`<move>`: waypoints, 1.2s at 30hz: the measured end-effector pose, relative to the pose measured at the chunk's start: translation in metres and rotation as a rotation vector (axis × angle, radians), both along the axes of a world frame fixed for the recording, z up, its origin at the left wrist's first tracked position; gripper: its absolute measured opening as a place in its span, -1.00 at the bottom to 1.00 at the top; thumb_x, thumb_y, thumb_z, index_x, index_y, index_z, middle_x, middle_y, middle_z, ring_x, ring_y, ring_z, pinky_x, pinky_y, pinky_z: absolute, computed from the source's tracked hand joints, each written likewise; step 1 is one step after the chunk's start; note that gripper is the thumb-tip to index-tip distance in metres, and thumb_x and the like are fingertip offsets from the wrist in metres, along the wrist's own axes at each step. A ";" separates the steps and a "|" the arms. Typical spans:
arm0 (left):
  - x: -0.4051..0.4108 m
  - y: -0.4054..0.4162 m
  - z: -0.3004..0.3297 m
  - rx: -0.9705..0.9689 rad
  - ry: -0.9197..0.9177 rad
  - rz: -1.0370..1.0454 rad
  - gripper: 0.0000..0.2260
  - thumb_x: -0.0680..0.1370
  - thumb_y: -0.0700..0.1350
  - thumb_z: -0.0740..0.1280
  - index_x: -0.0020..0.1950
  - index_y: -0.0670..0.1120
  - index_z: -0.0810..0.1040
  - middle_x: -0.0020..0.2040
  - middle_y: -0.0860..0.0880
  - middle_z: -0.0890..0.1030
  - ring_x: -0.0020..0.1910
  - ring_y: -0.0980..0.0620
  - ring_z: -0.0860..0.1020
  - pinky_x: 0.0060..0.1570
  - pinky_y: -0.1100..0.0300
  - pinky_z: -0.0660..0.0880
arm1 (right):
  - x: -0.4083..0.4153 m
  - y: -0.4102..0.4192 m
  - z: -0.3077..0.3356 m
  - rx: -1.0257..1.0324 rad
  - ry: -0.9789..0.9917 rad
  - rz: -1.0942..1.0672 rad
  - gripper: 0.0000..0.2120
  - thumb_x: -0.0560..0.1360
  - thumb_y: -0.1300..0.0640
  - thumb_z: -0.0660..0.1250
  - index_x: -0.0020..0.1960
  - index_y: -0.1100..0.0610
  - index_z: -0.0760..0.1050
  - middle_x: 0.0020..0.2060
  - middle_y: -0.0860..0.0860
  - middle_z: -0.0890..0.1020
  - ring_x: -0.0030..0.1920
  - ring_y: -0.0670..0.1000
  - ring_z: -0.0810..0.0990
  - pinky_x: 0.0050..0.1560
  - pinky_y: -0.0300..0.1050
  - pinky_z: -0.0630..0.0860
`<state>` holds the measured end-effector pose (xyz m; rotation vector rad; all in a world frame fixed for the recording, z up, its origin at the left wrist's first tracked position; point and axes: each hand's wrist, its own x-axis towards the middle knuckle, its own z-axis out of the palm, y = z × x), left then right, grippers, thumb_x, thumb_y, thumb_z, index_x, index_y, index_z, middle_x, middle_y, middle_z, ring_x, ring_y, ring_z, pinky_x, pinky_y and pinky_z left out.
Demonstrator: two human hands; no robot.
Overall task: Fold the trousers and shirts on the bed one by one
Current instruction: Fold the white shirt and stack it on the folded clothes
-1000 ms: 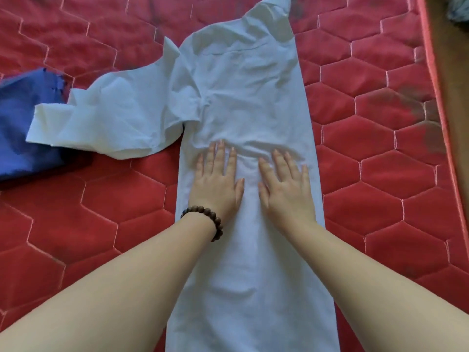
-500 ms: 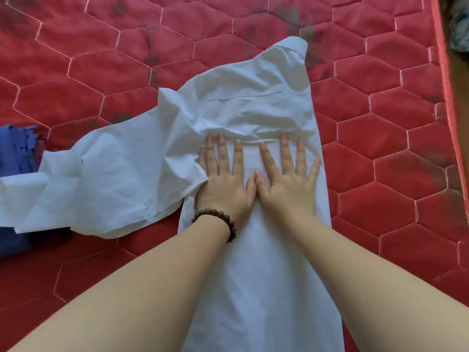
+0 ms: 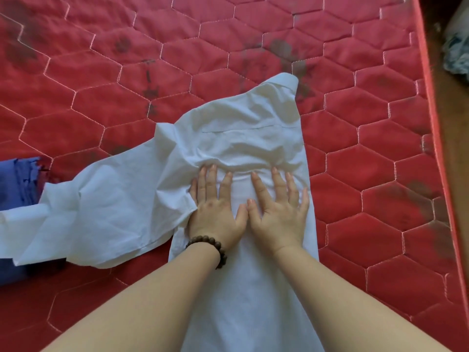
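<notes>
Red quilted bedding (image 3: 368,153), stitched in pale hexagons and smudged with dark patches toward the far side, fills nearly the whole head view, with an orange piped edge running down the right side and a strip of brown floor beyond it. Compared with half a second ago, both hands sit slightly farther up the white shirt (image 3: 243,148), the cloth bunched ahead of the fingertips into a thicker ridge of wrinkles, and more of the far bedding shows beyond the collar. That shirt lies lengthwise in the middle of the bed as a long narrow panel of thin, smooth cotton, its collar end pointing far and right, its lower part running off the near edge of the view between the forearms. One loose, crumpled sleeve (image 3: 101,219) spreads out to the left, its end lying over a blue garment (image 3: 17,184) at the left edge. The left hand (image 3: 215,212) lies flat on the shirt just beside the sleeve's seam, fingers straight and spread, gripping nothing, with a bracelet (image 3: 210,247) of dark brown beads round the wrist. The right hand (image 3: 279,212) presses flat next to it, thumbs almost touching, fingers straight and fanned, holding nothing either. A blurred blue-and-white bundle (image 3: 456,47) sits on the floor at the far right.
</notes>
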<state>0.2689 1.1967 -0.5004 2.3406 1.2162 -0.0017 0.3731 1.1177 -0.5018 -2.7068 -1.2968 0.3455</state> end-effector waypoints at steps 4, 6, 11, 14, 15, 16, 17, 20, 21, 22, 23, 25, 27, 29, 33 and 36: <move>0.029 0.021 0.020 0.063 -0.138 0.065 -0.62 0.53 -0.09 0.25 0.34 -0.14 0.41 0.45 -0.20 0.24 0.43 -0.19 0.20 0.42 0.00 0.16 | 0.039 0.021 0.017 0.237 0.003 -0.186 -0.64 0.54 -0.03 0.24 0.33 -0.12 0.46 0.37 0.06 0.37 0.34 0.13 0.32 0.24 0.13 0.25; 0.044 0.049 0.023 0.162 -0.068 0.034 -0.55 0.53 -0.08 0.24 0.42 -0.11 0.34 0.49 -0.25 0.16 0.47 -0.22 0.14 0.45 -0.02 0.06 | 0.070 0.033 0.023 0.200 0.037 -0.310 -0.58 0.55 -0.05 0.24 0.41 -0.15 0.36 0.39 0.08 0.30 0.33 0.14 0.28 0.24 0.12 0.26; 0.039 0.109 0.002 0.210 0.333 0.032 -0.43 0.58 0.18 0.04 0.55 0.17 -0.09 0.56 -0.19 -0.20 0.52 -0.25 -0.20 0.47 -0.15 -0.18 | 0.102 0.062 0.025 0.001 0.167 -0.208 -0.45 0.56 -0.06 0.21 0.49 -0.28 0.10 0.18 0.09 0.31 0.13 0.12 0.37 0.17 0.08 0.39; 0.034 0.107 -0.008 0.194 0.343 -0.005 -0.44 0.59 0.22 -0.09 0.54 0.19 -0.22 0.57 -0.13 -0.22 0.52 -0.25 -0.22 0.47 -0.18 -0.18 | 0.099 0.071 0.023 0.020 0.241 -0.133 -0.47 0.60 0.10 0.11 0.49 -0.29 0.11 0.05 0.07 0.31 -0.16 0.12 0.44 -0.01 0.05 0.46; 0.034 0.105 -0.009 0.208 0.338 -0.004 -0.44 0.59 0.22 -0.10 0.54 0.18 -0.22 0.57 -0.13 -0.22 0.52 -0.25 -0.22 0.47 -0.18 -0.19 | 0.098 0.072 0.022 0.016 0.263 -0.114 -0.45 0.60 0.16 0.07 0.49 -0.29 0.10 0.01 0.05 0.30 -0.22 0.11 0.42 -0.07 0.02 0.45; 0.036 0.103 -0.009 0.220 0.339 0.002 -0.44 0.59 0.22 -0.11 0.54 0.18 -0.23 0.57 -0.12 -0.22 0.52 -0.24 -0.22 0.47 -0.18 -0.19 | 0.097 0.072 0.021 0.011 0.279 -0.092 -0.41 0.59 0.21 0.06 0.50 -0.28 0.09 0.00 0.03 0.30 -0.23 0.10 0.42 -0.10 -0.01 0.43; 0.037 0.101 -0.009 0.230 0.345 0.007 -0.44 0.58 0.22 -0.13 0.55 0.17 -0.23 0.57 -0.12 -0.22 0.52 -0.24 -0.22 0.47 -0.18 -0.19 | 0.097 0.070 0.020 0.011 0.285 -0.070 -0.38 0.58 0.25 0.05 0.50 -0.27 0.08 0.01 0.03 0.30 -0.22 0.10 0.43 -0.10 -0.02 0.42; 0.049 0.096 -0.010 0.236 0.346 -0.022 -0.44 0.58 0.23 -0.15 0.54 0.17 -0.24 0.57 -0.12 -0.23 0.52 -0.23 -0.23 0.47 -0.18 -0.18 | 0.107 0.060 0.020 0.020 0.241 -0.026 -0.35 0.57 0.30 0.05 0.52 -0.23 0.07 0.05 0.08 0.30 -0.21 0.14 0.44 -0.10 0.00 0.43; 0.056 0.094 -0.009 0.229 0.332 -0.044 -0.44 0.58 0.23 -0.15 0.54 0.18 -0.25 0.56 -0.12 -0.24 0.52 -0.23 -0.23 0.47 -0.18 -0.18 | 0.113 0.055 0.020 0.019 0.207 -0.022 -0.35 0.57 0.31 0.05 0.52 -0.21 0.06 0.06 0.10 0.30 -0.23 0.15 0.44 -0.12 0.00 0.42; 0.065 0.093 -0.009 0.219 0.317 -0.066 -0.44 0.58 0.24 -0.14 0.54 0.18 -0.25 0.56 -0.12 -0.25 0.52 -0.23 -0.24 0.47 -0.18 -0.19 | 0.120 0.049 0.020 0.012 0.170 -0.025 -0.35 0.56 0.31 0.06 0.53 -0.20 0.06 0.07 0.12 0.30 -0.26 0.15 0.43 -0.16 -0.01 0.40; 0.075 0.091 -0.009 0.209 0.305 -0.091 -0.43 0.58 0.25 -0.13 0.53 0.19 -0.25 0.56 -0.12 -0.25 0.52 -0.23 -0.25 0.47 -0.18 -0.20 | 0.129 0.042 0.020 -0.001 0.137 -0.038 -0.34 0.56 0.32 0.06 0.53 -0.18 0.04 0.08 0.13 0.30 -0.29 0.15 0.42 -0.19 -0.02 0.38; 0.098 0.087 -0.008 0.193 0.284 -0.143 -0.44 0.58 0.26 -0.12 0.53 0.20 -0.26 0.56 -0.12 -0.27 0.52 -0.23 -0.27 0.47 -0.17 -0.21 | 0.145 0.028 0.021 -0.037 0.100 -0.083 -0.32 0.56 0.33 0.05 0.54 -0.18 0.00 0.11 0.15 0.30 -0.32 0.14 0.39 -0.23 -0.04 0.35; 0.116 0.081 -0.006 0.196 0.246 -0.174 -0.43 0.59 0.24 -0.11 0.52 0.19 -0.28 0.55 -0.13 -0.29 0.52 -0.21 -0.27 0.47 -0.18 -0.22 | 0.158 0.015 0.022 -0.070 0.098 -0.131 -0.34 0.57 0.29 0.04 0.53 -0.21 -0.02 0.11 0.13 0.31 -0.28 0.12 0.39 -0.20 -0.04 0.35; 0.125 0.073 -0.002 0.280 0.229 -0.180 -0.42 0.59 0.21 -0.11 0.54 0.12 -0.28 0.55 -0.17 -0.26 0.53 -0.18 -0.25 0.47 -0.17 -0.22 | 0.164 0.009 0.022 -0.064 0.029 -0.174 -0.38 0.58 0.23 0.06 0.53 -0.22 0.02 0.17 0.13 0.32 -0.11 0.13 0.42 -0.06 -0.01 0.35; 0.106 0.060 0.009 0.336 0.284 -0.180 -0.37 0.58 0.20 -0.12 0.55 -0.02 -0.28 0.56 -0.18 -0.23 0.53 -0.14 -0.25 0.46 -0.16 -0.26 | 0.145 0.011 0.027 0.078 -0.174 -0.087 -0.42 0.54 0.27 0.17 0.52 -0.02 0.19 0.46 0.22 0.21 0.46 0.22 0.17 0.43 0.21 0.06; 0.068 0.055 0.012 0.230 0.334 -0.151 -0.37 0.60 0.20 -0.11 0.54 -0.02 -0.32 0.54 -0.18 -0.30 0.52 -0.12 -0.31 0.47 -0.14 -0.26 | 0.102 0.021 0.027 0.108 -0.068 0.184 -0.47 0.56 0.18 0.21 0.51 0.04 0.22 0.52 0.18 0.17 0.53 0.20 0.06 0.48 0.29 -0.07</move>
